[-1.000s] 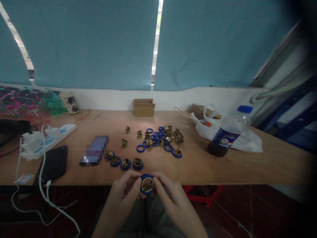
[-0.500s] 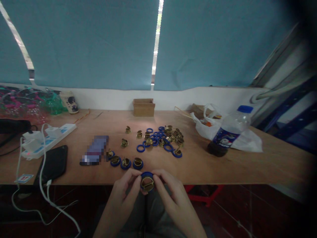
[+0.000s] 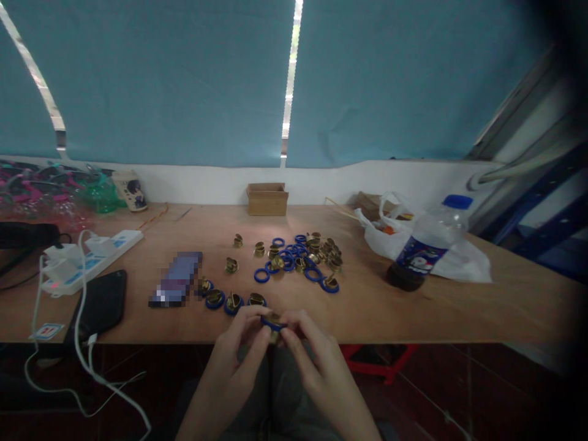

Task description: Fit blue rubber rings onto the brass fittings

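Between my fingertips, just off the table's front edge, is a brass fitting with a blue ring around it (image 3: 274,323). My left hand (image 3: 239,361) pinches its left side, and my right hand (image 3: 310,361) pinches its right side. The piece is tilted nearly edge-on, so part of it is hidden by the fingers. Just beyond my left hand, a row of several brass fittings with blue rings (image 3: 233,303) lies on the wooden table (image 3: 362,312). Farther back is a pile of loose blue rings (image 3: 313,273) and loose brass fittings (image 3: 328,250).
On the left are a phone (image 3: 177,278), a black power bank-like slab (image 3: 103,300) and a white power strip (image 3: 94,260) with cables. A small cardboard box (image 3: 267,201) stands at the back. A cola bottle (image 3: 420,254) and a white plastic bag (image 3: 463,263) are on the right.
The ringed brass fitting has been tipped from facing me to nearly edge-on and raised slightly. Both hands have kept their pinch on it.
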A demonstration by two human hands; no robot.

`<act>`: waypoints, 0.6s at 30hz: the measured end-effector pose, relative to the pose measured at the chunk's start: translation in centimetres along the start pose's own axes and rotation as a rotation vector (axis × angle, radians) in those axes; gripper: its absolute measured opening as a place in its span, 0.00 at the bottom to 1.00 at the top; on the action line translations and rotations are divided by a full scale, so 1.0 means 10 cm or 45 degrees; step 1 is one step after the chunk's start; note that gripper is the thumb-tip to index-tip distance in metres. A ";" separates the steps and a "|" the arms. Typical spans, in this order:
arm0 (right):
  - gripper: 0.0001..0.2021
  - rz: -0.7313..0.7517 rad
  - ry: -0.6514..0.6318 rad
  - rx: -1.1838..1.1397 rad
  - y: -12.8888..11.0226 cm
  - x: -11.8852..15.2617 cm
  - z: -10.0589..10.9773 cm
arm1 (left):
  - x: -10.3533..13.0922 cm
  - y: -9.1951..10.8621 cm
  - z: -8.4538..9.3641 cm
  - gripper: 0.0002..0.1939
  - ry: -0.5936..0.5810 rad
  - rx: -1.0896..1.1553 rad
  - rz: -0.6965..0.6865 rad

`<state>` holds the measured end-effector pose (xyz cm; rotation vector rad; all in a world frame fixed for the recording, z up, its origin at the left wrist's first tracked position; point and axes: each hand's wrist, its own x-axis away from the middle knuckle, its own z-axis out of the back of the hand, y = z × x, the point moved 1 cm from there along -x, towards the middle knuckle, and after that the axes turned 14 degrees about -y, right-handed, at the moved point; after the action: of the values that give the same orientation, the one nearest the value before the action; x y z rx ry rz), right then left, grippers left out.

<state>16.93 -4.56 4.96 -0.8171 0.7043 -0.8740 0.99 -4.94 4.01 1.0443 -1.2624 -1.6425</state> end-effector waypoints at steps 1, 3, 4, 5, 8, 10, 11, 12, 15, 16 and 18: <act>0.06 0.000 0.002 0.002 0.00 0.00 0.00 | 0.00 0.00 -0.01 0.11 -0.013 0.034 -0.003; 0.06 0.008 0.008 0.000 -0.01 0.00 0.00 | 0.00 0.01 -0.03 0.14 -0.020 0.072 -0.004; 0.06 0.015 0.012 -0.002 -0.01 0.00 0.00 | 0.00 0.01 -0.04 0.16 -0.016 0.081 0.001; 0.06 0.022 0.018 -0.002 -0.02 0.00 0.01 | 0.00 0.01 -0.04 0.17 -0.008 0.086 0.007; 0.06 0.037 0.035 0.003 -0.03 0.00 0.02 | -0.01 0.02 -0.05 0.19 0.004 0.093 0.027; 0.07 0.045 0.035 0.005 -0.04 0.00 0.02 | -0.01 0.03 -0.05 0.20 0.011 0.104 0.041; 0.07 0.051 0.034 0.006 -0.04 -0.01 0.02 | -0.02 0.03 -0.05 0.21 0.019 0.109 0.048; 0.07 0.058 0.032 0.007 -0.04 -0.01 0.02 | -0.02 0.04 -0.05 0.22 0.030 0.113 0.054; 0.09 0.084 0.030 0.007 -0.03 -0.02 0.01 | -0.04 0.04 -0.03 0.22 0.062 0.114 0.078; 0.09 0.092 0.028 0.003 -0.03 -0.02 0.01 | -0.04 0.04 -0.03 0.22 0.065 0.117 0.083; 0.10 0.090 0.016 -0.012 -0.03 -0.02 0.01 | -0.04 0.05 -0.02 0.21 0.073 0.125 0.073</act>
<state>16.83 -4.47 5.32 -0.7911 0.7445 -0.8135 1.35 -4.68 4.54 1.0971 -1.3342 -1.5096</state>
